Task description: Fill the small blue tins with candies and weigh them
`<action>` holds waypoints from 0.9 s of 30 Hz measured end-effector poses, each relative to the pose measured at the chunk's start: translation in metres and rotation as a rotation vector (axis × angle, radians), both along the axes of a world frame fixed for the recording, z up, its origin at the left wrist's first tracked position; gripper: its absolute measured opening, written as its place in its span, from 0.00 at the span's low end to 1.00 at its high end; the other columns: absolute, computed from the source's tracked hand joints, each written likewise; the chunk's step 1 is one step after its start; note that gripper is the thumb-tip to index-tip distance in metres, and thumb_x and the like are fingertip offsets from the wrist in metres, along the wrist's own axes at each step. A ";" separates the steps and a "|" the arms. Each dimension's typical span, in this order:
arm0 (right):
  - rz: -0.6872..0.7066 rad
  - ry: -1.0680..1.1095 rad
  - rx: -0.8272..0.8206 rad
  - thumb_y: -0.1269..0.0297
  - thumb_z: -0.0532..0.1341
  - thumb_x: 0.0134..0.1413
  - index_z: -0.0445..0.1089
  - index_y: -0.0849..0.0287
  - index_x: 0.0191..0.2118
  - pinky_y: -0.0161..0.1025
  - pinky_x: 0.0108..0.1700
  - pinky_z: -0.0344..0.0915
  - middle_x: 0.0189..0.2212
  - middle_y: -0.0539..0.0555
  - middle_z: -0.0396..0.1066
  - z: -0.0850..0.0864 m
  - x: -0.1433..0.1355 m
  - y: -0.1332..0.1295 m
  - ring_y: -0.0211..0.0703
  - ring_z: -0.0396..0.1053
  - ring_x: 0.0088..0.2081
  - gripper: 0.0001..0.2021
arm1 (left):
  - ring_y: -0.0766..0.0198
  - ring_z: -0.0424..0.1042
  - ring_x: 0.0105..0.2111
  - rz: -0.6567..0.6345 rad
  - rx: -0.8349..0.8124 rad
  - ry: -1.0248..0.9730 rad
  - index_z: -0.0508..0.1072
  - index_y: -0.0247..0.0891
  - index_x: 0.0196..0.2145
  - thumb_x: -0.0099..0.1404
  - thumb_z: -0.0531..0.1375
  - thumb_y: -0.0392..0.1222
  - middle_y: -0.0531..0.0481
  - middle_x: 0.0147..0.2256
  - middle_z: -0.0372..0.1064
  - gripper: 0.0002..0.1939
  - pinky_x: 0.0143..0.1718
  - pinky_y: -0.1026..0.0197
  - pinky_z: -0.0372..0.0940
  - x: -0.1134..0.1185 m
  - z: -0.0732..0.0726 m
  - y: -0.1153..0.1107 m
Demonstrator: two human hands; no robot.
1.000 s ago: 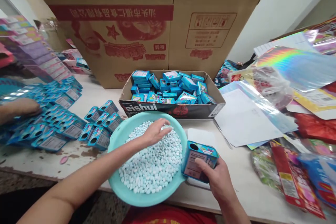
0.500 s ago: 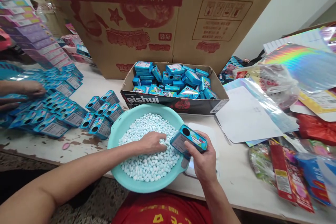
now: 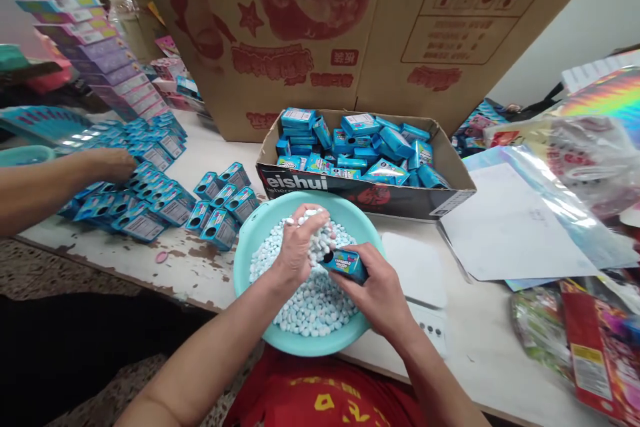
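Note:
A turquoise basin (image 3: 247, 250) of small white and pale blue candies (image 3: 320, 307) sits at the table's front edge. Above the candies my left hand (image 3: 300, 243) is cupped round a heap of them, beside the box's round dark hole. My right hand (image 3: 377, 283) grips a small blue box (image 3: 347, 265), tilted with its hole towards my left hand. Behind the basin stands an open carton (image 3: 415, 203) with many blue boxes in it. Several more blue boxes (image 3: 220, 227) with dark round holes stand left of the basin.
At the left a co-worker's hand (image 3: 113, 165) is among many blue boxes (image 3: 143, 220). A white scale (image 3: 415, 267) lies right of the basin, then white paper (image 3: 510, 227) and candy packets (image 3: 590, 347). A large cardboard box (image 3: 310, 33) stands behind the carton.
My left hand has risen out of the candies with a handful. My right hand has brought the blue box over the basin and turned its hole towards that hand. The view has shifted left.

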State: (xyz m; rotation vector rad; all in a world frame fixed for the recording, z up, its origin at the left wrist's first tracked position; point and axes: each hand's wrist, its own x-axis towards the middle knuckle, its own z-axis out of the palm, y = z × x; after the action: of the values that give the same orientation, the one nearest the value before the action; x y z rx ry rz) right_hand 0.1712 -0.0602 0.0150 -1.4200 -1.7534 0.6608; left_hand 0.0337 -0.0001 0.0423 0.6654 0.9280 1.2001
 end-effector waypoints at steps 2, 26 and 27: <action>0.011 -0.037 -0.018 0.64 0.64 0.51 0.69 0.53 0.43 0.44 0.44 0.66 0.40 0.54 0.71 0.003 -0.001 0.000 0.49 0.69 0.43 0.12 | 0.68 0.67 0.21 0.021 -0.014 -0.056 0.65 0.39 0.31 0.50 0.65 0.45 0.57 0.22 0.64 0.14 0.21 0.67 0.64 0.006 -0.001 -0.001; -0.007 0.054 -0.087 0.50 0.63 0.48 0.72 0.54 0.38 0.38 0.35 0.65 0.32 0.50 0.74 0.003 0.004 0.008 0.46 0.71 0.32 0.15 | 0.72 0.60 0.14 -0.022 0.074 0.031 0.66 0.37 0.28 0.47 0.67 0.45 0.58 0.18 0.62 0.15 0.14 0.70 0.57 0.015 0.008 0.006; -0.010 0.059 -0.085 0.50 0.63 0.48 0.72 0.53 0.38 0.38 0.35 0.65 0.32 0.50 0.74 0.002 0.004 0.008 0.46 0.71 0.32 0.15 | 0.72 0.60 0.14 -0.011 0.072 0.026 0.66 0.38 0.28 0.47 0.67 0.45 0.58 0.18 0.62 0.15 0.14 0.69 0.58 0.014 0.008 0.007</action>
State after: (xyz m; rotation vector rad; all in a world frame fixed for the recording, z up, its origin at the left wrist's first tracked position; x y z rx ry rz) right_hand 0.1751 -0.0519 0.0173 -1.4510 -1.6887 0.7718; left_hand 0.0480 0.0067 0.0508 0.7445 0.9046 1.2219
